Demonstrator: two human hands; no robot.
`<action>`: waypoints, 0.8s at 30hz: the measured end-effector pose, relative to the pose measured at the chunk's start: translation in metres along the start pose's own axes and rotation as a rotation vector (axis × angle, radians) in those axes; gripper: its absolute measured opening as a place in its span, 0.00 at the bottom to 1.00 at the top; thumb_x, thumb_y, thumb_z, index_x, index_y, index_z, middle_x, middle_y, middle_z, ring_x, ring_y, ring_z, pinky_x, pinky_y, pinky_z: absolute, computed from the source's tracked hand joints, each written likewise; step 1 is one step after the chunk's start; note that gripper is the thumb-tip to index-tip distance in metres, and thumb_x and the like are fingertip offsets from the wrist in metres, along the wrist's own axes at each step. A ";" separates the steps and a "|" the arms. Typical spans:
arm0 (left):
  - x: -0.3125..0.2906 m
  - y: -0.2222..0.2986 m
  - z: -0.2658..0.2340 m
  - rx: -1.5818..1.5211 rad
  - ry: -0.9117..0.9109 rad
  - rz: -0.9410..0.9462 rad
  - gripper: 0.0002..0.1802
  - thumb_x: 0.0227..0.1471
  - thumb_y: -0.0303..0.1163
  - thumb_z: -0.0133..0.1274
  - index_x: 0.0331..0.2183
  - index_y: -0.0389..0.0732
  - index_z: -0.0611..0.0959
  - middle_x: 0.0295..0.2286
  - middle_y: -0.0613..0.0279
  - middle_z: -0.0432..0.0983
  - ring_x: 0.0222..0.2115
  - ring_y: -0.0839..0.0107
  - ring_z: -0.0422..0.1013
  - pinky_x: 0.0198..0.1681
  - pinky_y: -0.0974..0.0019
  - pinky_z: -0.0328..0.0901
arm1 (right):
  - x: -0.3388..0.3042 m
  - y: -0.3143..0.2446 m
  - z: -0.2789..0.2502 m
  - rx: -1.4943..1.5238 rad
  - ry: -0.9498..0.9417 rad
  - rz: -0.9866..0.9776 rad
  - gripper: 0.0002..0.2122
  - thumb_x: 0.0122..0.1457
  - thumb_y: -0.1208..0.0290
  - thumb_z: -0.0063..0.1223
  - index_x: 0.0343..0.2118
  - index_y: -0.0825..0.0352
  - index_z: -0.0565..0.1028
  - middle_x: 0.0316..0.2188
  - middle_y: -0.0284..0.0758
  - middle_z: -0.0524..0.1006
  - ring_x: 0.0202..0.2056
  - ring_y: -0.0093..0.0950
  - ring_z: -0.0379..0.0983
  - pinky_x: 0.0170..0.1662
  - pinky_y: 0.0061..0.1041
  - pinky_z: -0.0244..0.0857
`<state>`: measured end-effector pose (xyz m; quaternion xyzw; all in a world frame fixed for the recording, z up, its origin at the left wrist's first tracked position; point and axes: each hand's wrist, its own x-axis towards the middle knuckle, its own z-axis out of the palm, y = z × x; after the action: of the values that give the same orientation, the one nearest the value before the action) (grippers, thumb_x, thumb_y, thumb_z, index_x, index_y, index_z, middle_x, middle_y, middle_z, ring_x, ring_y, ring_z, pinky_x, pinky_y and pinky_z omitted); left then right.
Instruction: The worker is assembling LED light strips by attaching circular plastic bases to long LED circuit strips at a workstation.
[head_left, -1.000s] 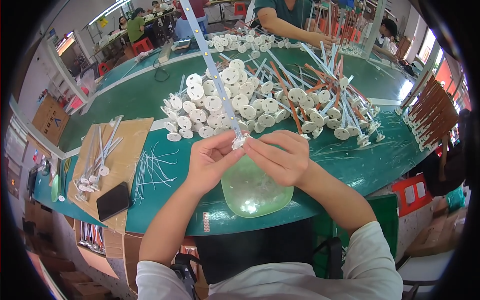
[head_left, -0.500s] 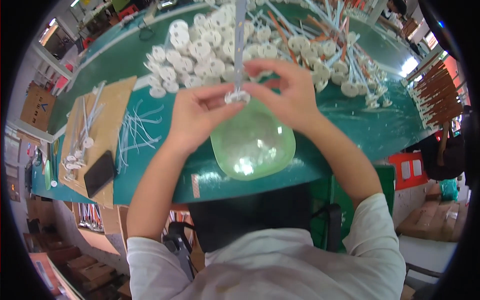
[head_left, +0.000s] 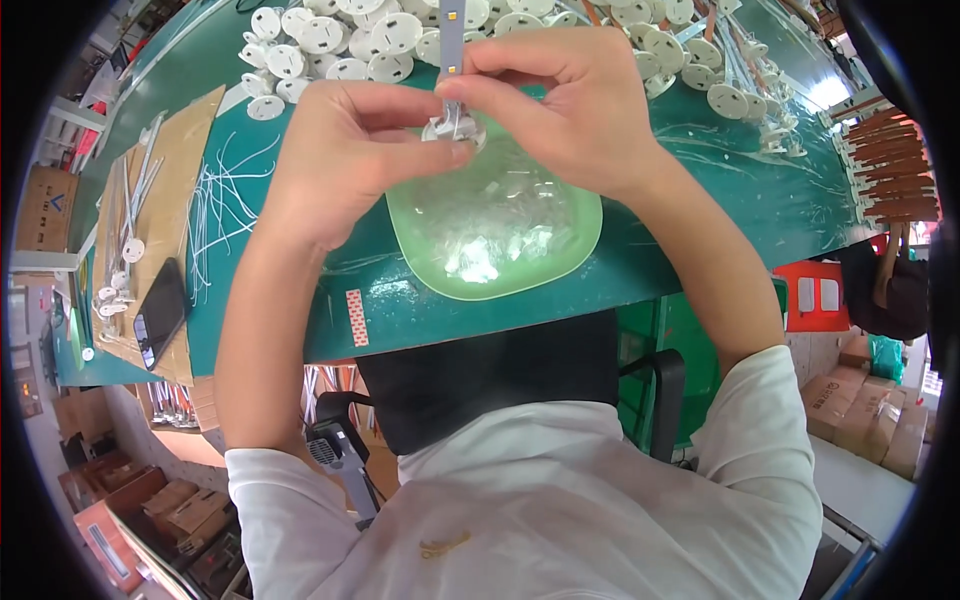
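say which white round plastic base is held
The white base at the end of the grey LED strip, in the left hand's grip; the heaped ones lie beyond.

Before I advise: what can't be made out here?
In the head view:
Light strip: upper end cut off by the top edge.
White base: partly covered by the left hand.
White disc pile: far side cut off by the top edge.
Green bowl: glare washes out part of its inside.
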<state>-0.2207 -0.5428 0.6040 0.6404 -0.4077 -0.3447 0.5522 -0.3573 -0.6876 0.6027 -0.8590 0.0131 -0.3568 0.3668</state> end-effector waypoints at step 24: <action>0.006 -0.010 0.002 -0.285 -0.217 0.178 0.20 0.52 0.24 0.57 0.47 0.29 0.76 0.40 0.51 0.78 0.38 0.62 0.77 0.43 0.64 0.71 | 0.009 -0.012 -0.011 0.417 0.092 0.391 0.05 0.55 0.74 0.58 0.29 0.72 0.80 0.21 0.33 0.79 0.23 0.19 0.74 0.29 0.17 0.67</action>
<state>-0.2187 -0.5483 0.5943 0.4764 -0.4668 -0.4156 0.6184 -0.3608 -0.6879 0.6210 -0.7293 0.1214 -0.3129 0.5962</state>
